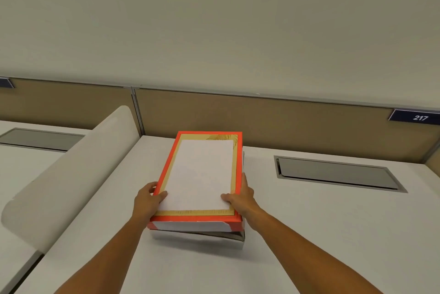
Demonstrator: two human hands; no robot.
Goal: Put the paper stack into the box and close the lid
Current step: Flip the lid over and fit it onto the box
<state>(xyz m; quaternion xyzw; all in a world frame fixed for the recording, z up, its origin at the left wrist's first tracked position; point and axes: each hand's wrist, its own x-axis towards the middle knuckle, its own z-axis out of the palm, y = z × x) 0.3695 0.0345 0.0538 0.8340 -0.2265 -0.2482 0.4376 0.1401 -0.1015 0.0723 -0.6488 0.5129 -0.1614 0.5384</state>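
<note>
hands: left hand [148, 199] and right hand [240, 196] grasping orange lid [171, 165]; lid atop silver box [197, 237]; desk [309, 222]

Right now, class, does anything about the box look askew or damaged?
Yes. The box has a crumpled near front edge, so the orange lid sits tilted above it, not flush. Both hands, left hand and right hand, grip its sides.

Both arms outstretched; left hand [147, 199] and right hand [240, 197] curled, thumbs on top
</note>
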